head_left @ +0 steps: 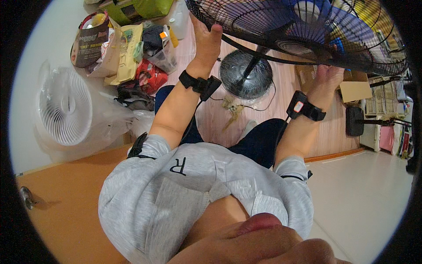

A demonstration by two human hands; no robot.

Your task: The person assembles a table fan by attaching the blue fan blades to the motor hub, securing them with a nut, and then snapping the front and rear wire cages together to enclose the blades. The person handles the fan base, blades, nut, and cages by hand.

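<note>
A large black wire fan guard [272,33], with blue blades behind the wires, fills the upper right. My left hand [206,42] grips its left rim with the thumb on the near side; the other fingers are mostly hidden. At the lower right rim, my right hand [326,75] holds the guard from below, its fingertips partly hidden by it. Below the guard, the dark round fan base [246,81] stands on the floor in clear plastic film, joined to a black pole [251,66].
At left, a white fan [68,105] in plastic leans near the wall. Bags [127,53] and a clear bin [165,57] stand at the upper left. A cord and a crumpled strip [231,108] lie by the base. Cardboard [355,88] and shelves [384,99] are at right.
</note>
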